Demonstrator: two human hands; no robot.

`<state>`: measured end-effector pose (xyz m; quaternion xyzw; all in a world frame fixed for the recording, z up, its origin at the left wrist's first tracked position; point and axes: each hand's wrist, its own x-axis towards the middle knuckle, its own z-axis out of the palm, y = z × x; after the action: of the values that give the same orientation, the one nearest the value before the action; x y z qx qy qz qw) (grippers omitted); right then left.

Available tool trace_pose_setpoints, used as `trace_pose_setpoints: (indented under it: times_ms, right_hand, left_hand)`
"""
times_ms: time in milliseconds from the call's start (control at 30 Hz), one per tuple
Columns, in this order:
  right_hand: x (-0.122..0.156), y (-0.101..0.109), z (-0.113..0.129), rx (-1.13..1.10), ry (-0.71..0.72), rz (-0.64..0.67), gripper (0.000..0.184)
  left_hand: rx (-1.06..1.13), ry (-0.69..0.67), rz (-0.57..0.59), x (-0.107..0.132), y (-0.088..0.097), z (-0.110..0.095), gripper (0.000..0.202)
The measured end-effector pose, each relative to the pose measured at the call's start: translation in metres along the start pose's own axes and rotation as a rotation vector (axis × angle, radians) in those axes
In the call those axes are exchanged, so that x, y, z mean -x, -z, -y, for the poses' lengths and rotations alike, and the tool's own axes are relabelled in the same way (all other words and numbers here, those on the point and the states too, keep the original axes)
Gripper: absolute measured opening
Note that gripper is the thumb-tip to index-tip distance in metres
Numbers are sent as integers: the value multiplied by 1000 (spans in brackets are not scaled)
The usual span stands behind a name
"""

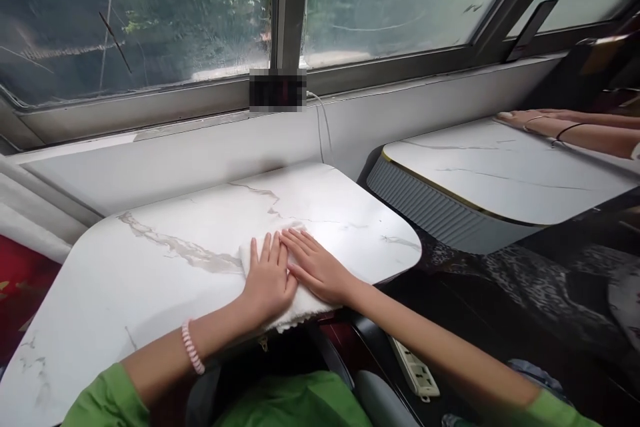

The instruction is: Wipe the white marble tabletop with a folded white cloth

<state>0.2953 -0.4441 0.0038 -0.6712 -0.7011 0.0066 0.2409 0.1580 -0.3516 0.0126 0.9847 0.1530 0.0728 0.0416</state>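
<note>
A white cloth lies folded on the white marbled table, close to its front edge, with a fringe of it hanging at that edge. My left hand rests flat on the cloth, fingers stretched out and pointing away from me. Beside it, my right hand also presses flat on the cloth, its fingers angled to the left so that the two hands touch. Both palms face down, and neither hand grips the cloth. A pink and white band circles my left wrist.
A second marbled table stands to the right, where another person's hands lie near its far side. Windows run along the wall behind a sill. A white cable hangs there. Below right is a power strip.
</note>
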Motion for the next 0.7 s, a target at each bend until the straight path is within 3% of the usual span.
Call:
trace_pose_setpoints:
  times_ms: [200,367,500,700]
  right_hand:
    - [15,7,-15,14,-148,8,54]
    - [-3,4,-56,-20,-208,-16,58]
    - [-30,0,-97,-29,-210,-46,60]
    - [-95,-10,-150,27,-222,-64,57]
  left_hand:
    - [41,-25,-6,-22,-4,-19,60]
    - [79,21,21,-63,-10,-17,61]
    - [68,14,54,-105,-16,1,59]
    - [46,50,51,-172,-28,51,57]
